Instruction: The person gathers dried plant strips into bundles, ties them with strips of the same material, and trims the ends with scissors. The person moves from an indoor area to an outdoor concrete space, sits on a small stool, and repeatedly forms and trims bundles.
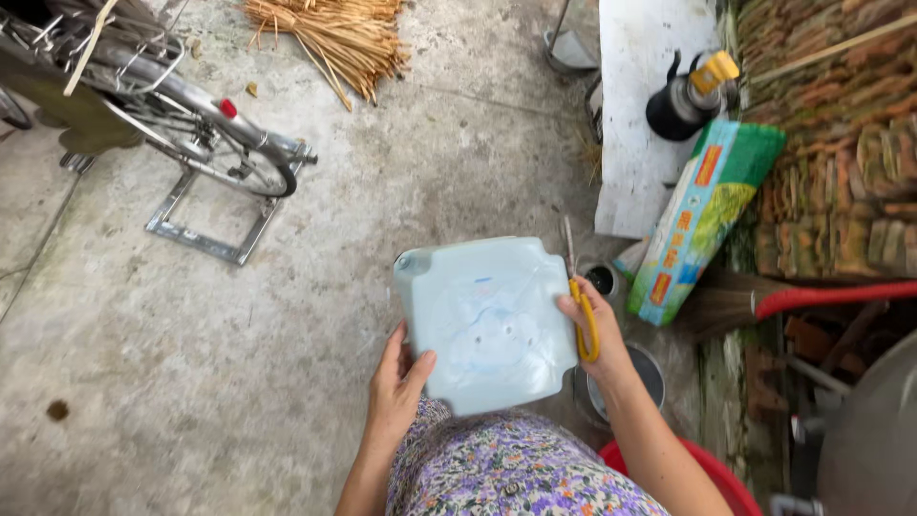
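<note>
Floral lap [506, 473] nearest; I see pale blue container [487, 320] above it, left hand [396, 382] gripping lower-left edge, right hand [592, 325] holding yellow scissors [585, 315] at right edge.

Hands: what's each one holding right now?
Left hand: closed on the lower left edge of the pale blue plastic container.
Right hand: gripping yellow-handled scissors against the container's right edge.

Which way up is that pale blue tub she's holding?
Upside down: the tub's flat base faces the camera, held by the left hand and right hand, which also grips scissors.
</note>
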